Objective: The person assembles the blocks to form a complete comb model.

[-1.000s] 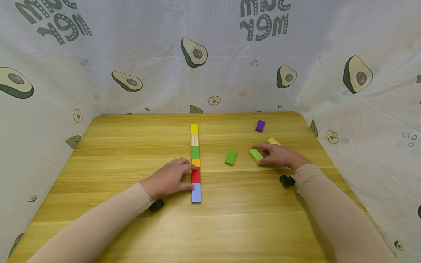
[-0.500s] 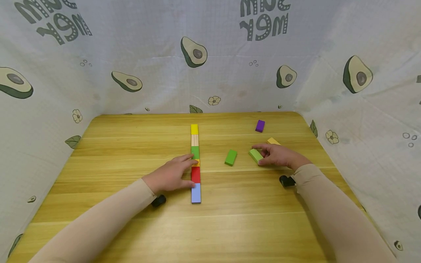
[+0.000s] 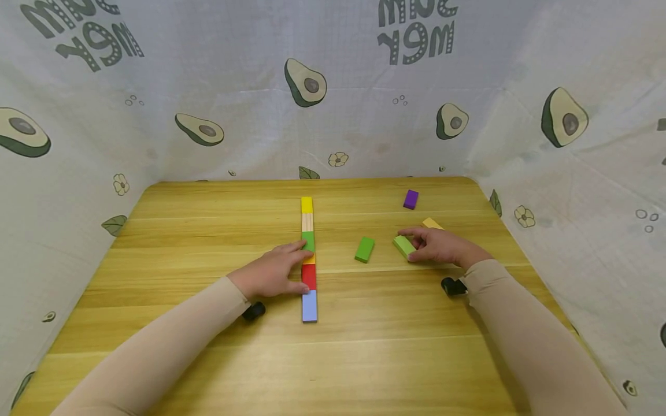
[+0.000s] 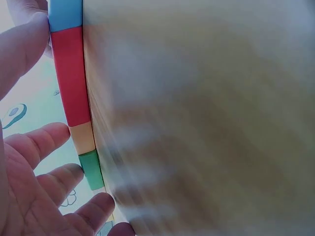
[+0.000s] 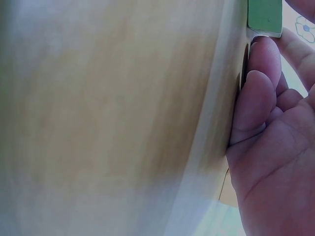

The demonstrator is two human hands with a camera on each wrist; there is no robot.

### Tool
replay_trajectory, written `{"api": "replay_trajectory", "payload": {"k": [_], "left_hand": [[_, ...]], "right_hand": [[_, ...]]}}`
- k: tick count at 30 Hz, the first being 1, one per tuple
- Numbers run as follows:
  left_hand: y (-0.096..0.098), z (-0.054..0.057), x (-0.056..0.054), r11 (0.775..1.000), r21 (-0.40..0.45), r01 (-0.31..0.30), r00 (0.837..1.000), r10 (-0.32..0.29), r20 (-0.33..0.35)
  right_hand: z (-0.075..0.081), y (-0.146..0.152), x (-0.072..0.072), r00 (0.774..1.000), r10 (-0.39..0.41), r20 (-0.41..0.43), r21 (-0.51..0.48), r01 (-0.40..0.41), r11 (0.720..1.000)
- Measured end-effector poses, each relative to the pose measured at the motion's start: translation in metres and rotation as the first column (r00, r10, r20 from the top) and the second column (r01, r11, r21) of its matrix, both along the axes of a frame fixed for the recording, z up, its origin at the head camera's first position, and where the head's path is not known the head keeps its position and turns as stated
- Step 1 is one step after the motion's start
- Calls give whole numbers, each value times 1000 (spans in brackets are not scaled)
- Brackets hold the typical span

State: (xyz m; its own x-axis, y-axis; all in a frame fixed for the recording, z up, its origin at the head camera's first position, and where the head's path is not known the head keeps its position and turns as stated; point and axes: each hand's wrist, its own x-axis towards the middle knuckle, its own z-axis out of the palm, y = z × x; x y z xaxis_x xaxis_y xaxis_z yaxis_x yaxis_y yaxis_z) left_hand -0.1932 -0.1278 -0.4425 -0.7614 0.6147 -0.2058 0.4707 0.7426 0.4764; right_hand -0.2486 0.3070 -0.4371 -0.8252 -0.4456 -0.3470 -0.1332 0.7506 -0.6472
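A straight row of coloured wooden blocks runs away from me: a blue block point(image 3: 309, 307), a red block point(image 3: 309, 277), an orange one, a green block point(image 3: 308, 239), a plain wood block point(image 3: 307, 222) and a yellow block point(image 3: 307, 204). My left hand point(image 3: 267, 273) rests along the row's left side with fingers spread. Its thumb touches near where blue meets red, and its fingertips lie at the orange and green blocks. On the right, my right hand point(image 3: 442, 245) pinches a light green block point(image 3: 403, 247) between thumb and index finger, low at the table.
Between the row and my right hand lies a green block point(image 3: 365, 249). A purple block point(image 3: 411, 199) sits farther back, and a yellowish block point(image 3: 431, 223) shows partly behind the right hand. Patterned cloth point(image 3: 364, 115) stands along the table's back and sides.
My left hand has slid slightly forward along the row, its fingers shifting from the red and orange blocks to the orange and green ones. The right hand and its light green block stay put.
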Motion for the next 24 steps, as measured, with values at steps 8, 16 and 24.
{"api": "replay_trajectory", "payload": {"k": [8,16,24], "left_hand": [[1,0,-1,1000,-26,-2,1000,2,-1],[2,0,-2,999,-35,-14,1000,14,7],[3,-1,-2,999,-31,-20,1000,20,11]], "right_hand": [[-1,0,0,1000,2,-4,-1,-2,1000],[-1,0,1,1000,3,0,-5,-3,1000],[-1,-1,1,1000,3,-13,17,-3,1000]]}}
